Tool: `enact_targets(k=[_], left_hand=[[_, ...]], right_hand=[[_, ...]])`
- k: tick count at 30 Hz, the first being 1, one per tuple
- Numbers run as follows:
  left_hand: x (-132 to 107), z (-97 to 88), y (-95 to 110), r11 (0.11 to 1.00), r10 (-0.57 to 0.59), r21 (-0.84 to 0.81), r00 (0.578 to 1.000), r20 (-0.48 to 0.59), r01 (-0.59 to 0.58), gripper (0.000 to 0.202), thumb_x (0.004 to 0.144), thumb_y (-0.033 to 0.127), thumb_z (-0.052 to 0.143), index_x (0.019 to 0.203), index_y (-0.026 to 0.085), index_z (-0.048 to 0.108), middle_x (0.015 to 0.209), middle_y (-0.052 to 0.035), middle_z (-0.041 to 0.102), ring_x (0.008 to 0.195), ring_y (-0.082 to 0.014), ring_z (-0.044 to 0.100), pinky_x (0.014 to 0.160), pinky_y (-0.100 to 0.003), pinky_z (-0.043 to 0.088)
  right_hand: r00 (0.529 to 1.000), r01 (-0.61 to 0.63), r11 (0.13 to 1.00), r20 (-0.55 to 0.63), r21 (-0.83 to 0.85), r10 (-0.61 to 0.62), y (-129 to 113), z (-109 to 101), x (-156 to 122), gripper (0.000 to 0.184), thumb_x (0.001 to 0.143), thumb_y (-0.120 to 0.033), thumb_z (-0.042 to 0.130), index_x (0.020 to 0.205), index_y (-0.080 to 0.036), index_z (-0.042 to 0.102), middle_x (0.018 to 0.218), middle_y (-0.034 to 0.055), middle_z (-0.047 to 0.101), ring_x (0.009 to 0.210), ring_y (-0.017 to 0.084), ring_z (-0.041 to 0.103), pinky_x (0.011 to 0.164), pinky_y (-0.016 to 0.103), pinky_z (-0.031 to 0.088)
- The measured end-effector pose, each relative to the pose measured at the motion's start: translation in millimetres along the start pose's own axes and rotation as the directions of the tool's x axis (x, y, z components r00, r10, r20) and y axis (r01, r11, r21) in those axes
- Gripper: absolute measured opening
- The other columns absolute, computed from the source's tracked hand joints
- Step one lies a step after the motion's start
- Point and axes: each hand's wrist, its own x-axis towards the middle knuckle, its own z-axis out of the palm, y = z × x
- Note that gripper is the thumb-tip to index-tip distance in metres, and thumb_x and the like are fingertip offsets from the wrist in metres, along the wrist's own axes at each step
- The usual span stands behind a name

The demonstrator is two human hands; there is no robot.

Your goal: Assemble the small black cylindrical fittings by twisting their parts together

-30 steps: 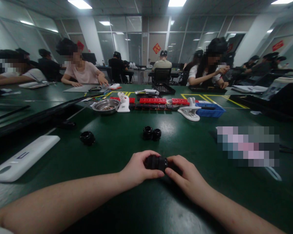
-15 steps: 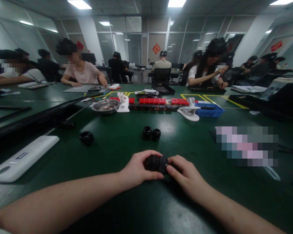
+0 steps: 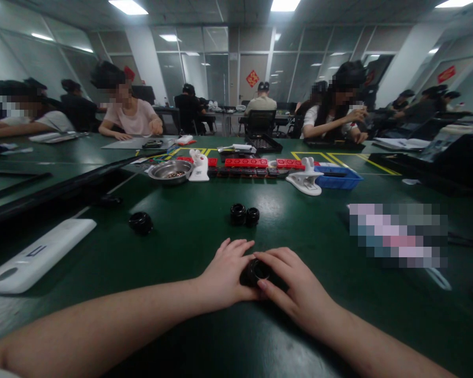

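Observation:
Between my two hands is a black, round, lens-like cylinder (image 3: 258, 270), its hollow end facing up towards me. My left hand (image 3: 227, 273) grips its left side with the thumb below and a finger above, the other fingers stretched out behind. On its right, my right hand (image 3: 295, 278) closes the thumb and fingertips around the rim. The fingers cover much of the cylinder's sides. Beyond the hands stand a black round part (image 3: 237, 214) and a smaller black round part (image 3: 253, 216), side by side. Farther left sits a similar black part (image 3: 141, 223).
A white elongated device (image 3: 43, 257) lies at left. Across the green table are a metal bowl (image 3: 170, 172) with small parts, white clamp stands (image 3: 307, 178), red blocks (image 3: 245, 163) and a blue tray (image 3: 341, 177). A blurred-out item (image 3: 398, 236) lies at right. People sit opposite.
The cylinder has turned from lying sideways to showing its open end upward. My left fingers have spread outward, and my right hand has shifted slightly left over the rim.

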Motion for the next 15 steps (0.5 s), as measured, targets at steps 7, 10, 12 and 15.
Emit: enact_targets(k=[7,10,12,15], left_hand=[[0.2,-1.3,-3.1,0.997,-0.006,-0.075,0.995,-0.103,-0.002,0.046,0.059,0.039,0.073,0.099,0.019,0.061,0.111,-0.0069,0.057,0.107,-0.0257,0.048,0.103,-0.047,0.021],[1.0,-1.5,-4.3,0.996,-0.012,-0.09,0.995,-0.102,0.003,0.046,0.056,0.038,0.076,0.096,0.019,0.062,0.108,-0.0064,0.058,0.105,-0.026,0.048,0.102,-0.047,0.021],[1.2,-2.1,-3.6,0.995,-0.02,-0.099,0.996,-0.092,0.011,0.049,0.056,0.039,0.075,0.099,0.02,0.061,0.108,-0.0062,0.058,0.105,-0.026,0.048,0.102,-0.048,0.02],[1.4,-3.7,-1.6,0.994,-0.031,-0.111,0.997,-0.074,0.023,0.05,0.056,0.039,0.076,0.1,0.02,0.061,0.11,-0.0066,0.058,0.106,-0.0261,0.049,0.102,-0.049,0.017]], right_hand=[[0.997,-0.072,0.997,-0.017,-0.025,0.071,-1.5,3.1,2.2,0.041,0.076,-0.027,0.059,0.114,-0.017,0.05,0.103,0.0106,0.06,0.094,0.024,0.054,0.081,0.042,0.046],[0.994,-0.109,0.994,-0.036,-0.022,0.108,0.5,5.4,2.0,0.042,0.07,-0.028,0.066,0.108,-0.018,0.052,0.1,0.0095,0.061,0.093,0.026,0.055,0.08,0.044,0.046],[0.994,-0.103,0.995,-0.023,0.02,0.103,2.7,5.4,0.8,0.04,0.072,-0.022,0.062,0.11,-0.02,0.05,0.102,0.0086,0.06,0.095,0.025,0.055,0.083,0.044,0.045],[0.996,-0.093,0.991,0.023,0.094,0.091,6.6,5.1,-1.6,0.056,0.074,-0.018,0.058,0.125,-0.02,0.037,0.12,0.0115,0.052,0.11,0.025,0.049,0.091,0.046,0.04]])
